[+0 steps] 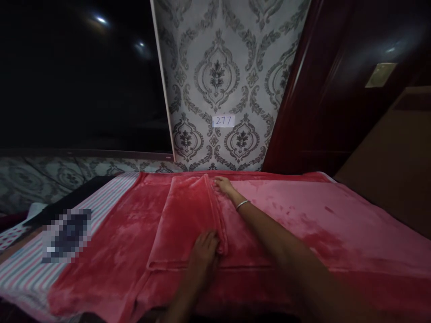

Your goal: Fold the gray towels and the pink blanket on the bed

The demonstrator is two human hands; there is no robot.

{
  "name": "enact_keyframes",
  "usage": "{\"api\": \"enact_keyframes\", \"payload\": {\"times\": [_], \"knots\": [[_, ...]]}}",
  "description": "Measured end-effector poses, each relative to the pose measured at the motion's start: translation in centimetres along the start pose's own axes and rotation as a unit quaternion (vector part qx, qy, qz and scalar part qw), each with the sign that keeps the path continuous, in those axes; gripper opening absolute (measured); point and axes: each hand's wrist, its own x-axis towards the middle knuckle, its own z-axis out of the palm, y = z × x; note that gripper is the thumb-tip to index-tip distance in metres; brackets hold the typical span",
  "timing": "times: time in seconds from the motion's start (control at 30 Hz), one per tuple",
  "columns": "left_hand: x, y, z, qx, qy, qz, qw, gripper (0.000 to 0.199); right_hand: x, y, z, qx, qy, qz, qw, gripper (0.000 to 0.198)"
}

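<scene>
A red plush blanket (114,251) is spread before me, with a folded section (188,215) lying on top of it left of centre. My left hand (204,249) is closed at the near right corner of that folded section, its fingers curled over the layered edge. At the far right corner, my right hand (224,185) pinches the cloth near the edge; its fingertips are partly hard to make out. A bracelet (243,204) circles my right wrist. The paler pink face of the blanket (286,197) shows on the right.
Beneath the blanket on the left lies a striped cloth (111,197), with a pixelated dark object (69,235) on it. A large black screen (81,80) hangs above left. Patterned wallpaper (217,54) carries a "277" label (223,120). A cardboard piece (393,166) stands right, beside dark red panelling (323,89).
</scene>
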Motion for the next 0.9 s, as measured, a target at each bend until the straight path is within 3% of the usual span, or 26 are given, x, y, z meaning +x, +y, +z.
{"api": "enact_keyframes", "payload": {"times": [0.2,0.37,0.47,0.7,0.8,0.9], "knots": [[-0.9,-0.3,1.3,-0.006,0.000,-0.002,1.000,0.051,3.9,0.7,3.2,-0.083,-0.003,-0.017,0.996,0.017],[-2.3,-0.8,3.3,-0.009,0.070,-0.006,0.998,0.053,5.4,1.6,3.7,-0.159,0.040,-0.059,0.985,0.024],[-2.0,-0.4,2.6,0.001,0.068,0.003,0.998,0.052,5.6,2.4,2.8,-0.198,0.070,-0.059,0.976,0.037],[-0.5,0.1,1.7,-0.002,0.115,0.021,0.993,0.045,5.7,3.9,1.7,-0.262,0.071,-0.038,0.962,0.040],[-0.2,0.1,1.3,-0.005,0.097,0.026,0.995,0.044,5.8,3.9,2.2,-0.264,0.060,-0.040,0.962,0.037],[0.3,0.2,-0.1,0.000,0.063,0.032,0.998,0.042,5.7,3.6,2.6,-0.247,0.060,-0.058,0.965,0.051]]}}
